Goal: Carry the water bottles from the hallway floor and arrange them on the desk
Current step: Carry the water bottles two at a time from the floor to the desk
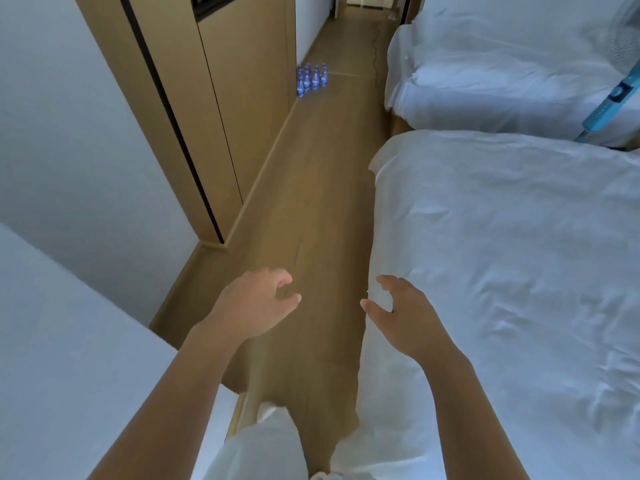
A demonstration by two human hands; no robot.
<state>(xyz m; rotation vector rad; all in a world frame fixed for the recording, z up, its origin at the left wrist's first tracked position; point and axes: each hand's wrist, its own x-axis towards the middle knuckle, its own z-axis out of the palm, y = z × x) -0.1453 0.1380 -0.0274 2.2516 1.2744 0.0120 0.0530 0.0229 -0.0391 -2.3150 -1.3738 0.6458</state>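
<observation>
Several small water bottles (311, 79) with blue labels stand upright in a cluster on the wooden floor, far ahead against the base of the wooden cabinet. Both of my hands are held out low in front of me, far from the bottles. My left hand (254, 304) hangs over the floor with loosely curled fingers and holds nothing. My right hand (403, 311) is beside the near bed's edge, fingers relaxed, also holding nothing. The desk is not in view.
A narrow wooden floor strip (311, 209) runs between a white wall (76, 140) with wooden cabinet panels (242, 109) on the left and two white beds (502, 254) on the right. A teal-handled tool (613, 105) leans between the beds. A cable lies on the far floor.
</observation>
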